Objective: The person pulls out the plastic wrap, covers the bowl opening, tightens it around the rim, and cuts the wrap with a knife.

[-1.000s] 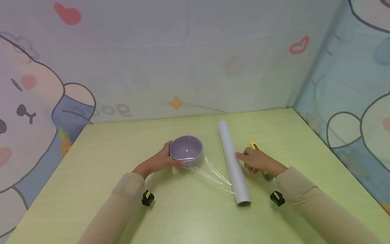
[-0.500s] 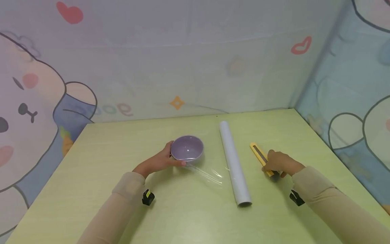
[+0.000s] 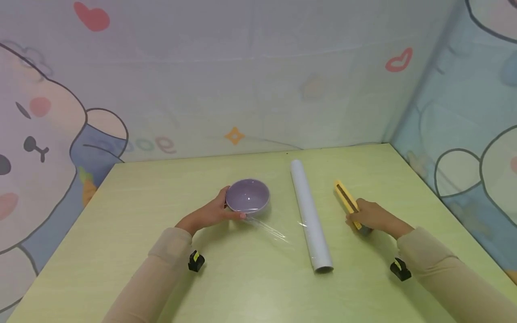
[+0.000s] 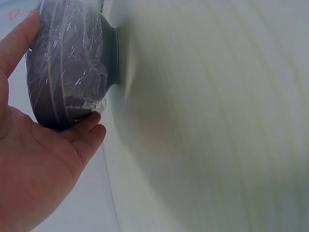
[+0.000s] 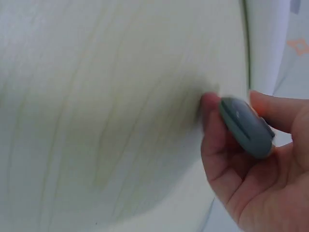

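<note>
My left hand holds a purple bowl from its left side, thumb along the near rim and other fingers behind. Clear cling film is drawn over the bowl and stretches right to a long white roll. Crinkled film clings to the bowl's outer wall in the left wrist view. Right of the roll, my right hand grips a yellow utility knife, its front pointing away from me. Only the knife's dark grey end shows in the right wrist view; I see no blade out.
The light wooden table reaches back to a patterned cloth wall, with another cloth at the right side. A black wrist camera hangs by the left sleeve and another black camera by the right.
My right hand has left the roll, moved right to the utility knife, taken hold of it and tilted it up slightly. My left hand and the bowl stay in place.
</note>
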The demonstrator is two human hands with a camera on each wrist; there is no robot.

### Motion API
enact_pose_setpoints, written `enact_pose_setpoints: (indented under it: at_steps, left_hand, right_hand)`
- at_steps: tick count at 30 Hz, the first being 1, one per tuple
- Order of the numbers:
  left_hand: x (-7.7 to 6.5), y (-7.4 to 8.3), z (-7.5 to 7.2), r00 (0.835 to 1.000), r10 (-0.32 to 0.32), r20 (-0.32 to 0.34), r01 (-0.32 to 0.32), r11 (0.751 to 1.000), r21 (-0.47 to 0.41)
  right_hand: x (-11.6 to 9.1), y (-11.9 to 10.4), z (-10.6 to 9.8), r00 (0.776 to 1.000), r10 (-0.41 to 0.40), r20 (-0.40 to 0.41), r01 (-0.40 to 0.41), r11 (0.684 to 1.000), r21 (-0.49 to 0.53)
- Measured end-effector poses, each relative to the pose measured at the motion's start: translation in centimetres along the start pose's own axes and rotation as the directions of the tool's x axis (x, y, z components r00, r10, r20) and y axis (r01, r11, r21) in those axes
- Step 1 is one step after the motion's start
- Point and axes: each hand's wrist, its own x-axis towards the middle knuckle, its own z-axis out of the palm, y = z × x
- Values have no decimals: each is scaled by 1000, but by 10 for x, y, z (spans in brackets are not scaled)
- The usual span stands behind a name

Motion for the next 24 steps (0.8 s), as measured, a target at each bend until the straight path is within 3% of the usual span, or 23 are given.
enact_pose_setpoints:
  at_steps: [5, 10, 15, 24]
  left_hand:
    - [0, 0, 0, 1000, -1, -1, 1, 1000, 0]
    - [0, 0, 0, 1000, -7, 1, 7, 1000, 3]
    - [0, -1, 0, 1000, -5, -7, 5, 1000, 11]
    - [2, -3, 0, 1000, 14, -1, -14, 1000, 4]
  right_hand:
    - [1, -7, -3, 987, -158, 2, 154, 962, 227]
    - [0, -23, 0, 979, -192, 66, 162, 933, 321]
    - [0, -30, 3, 962, -259, 87, 211, 907, 365]
    - [1, -30, 8, 932, -359, -44, 353, 878, 324]
